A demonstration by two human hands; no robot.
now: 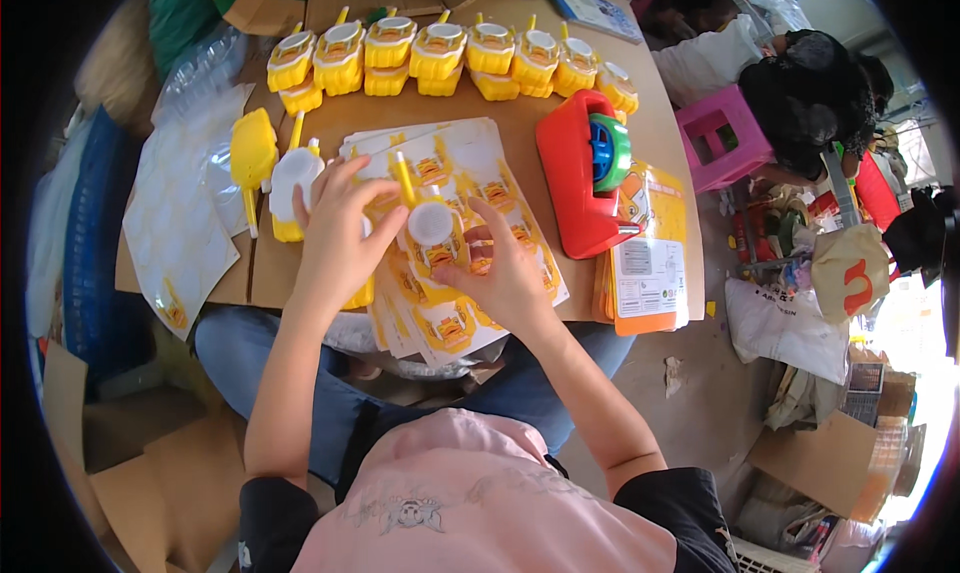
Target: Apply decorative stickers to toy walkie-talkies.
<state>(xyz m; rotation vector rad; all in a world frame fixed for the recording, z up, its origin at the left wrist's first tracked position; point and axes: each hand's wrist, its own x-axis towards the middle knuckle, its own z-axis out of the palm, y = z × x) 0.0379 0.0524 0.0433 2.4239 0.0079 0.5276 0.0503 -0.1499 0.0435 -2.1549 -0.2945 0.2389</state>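
Observation:
A yellow toy walkie-talkie (432,225) with a white round disc and a stubby antenna lies on printed sticker sheets (470,143). My right hand (508,278) curves about its right side, thumb at the lower edge and fingers along the side. To its left hovers my left hand (345,213), thumb and fingers spread, holding nothing that shows. Partly behind that hand is another yellow toy with a white face (292,183). Beside it lies a yellow piece (253,153) with its antenna pointing toward me. Yellow sticker art covers the sheets.
Several yellow toys (440,48) stand in a row along the far side. A red tape dispenser (575,173) with a green roll sits at right, near a stack of orange printed cards (650,258). White sheets (185,208) lie at left. A person (815,98) sits beyond a pink stool (722,138).

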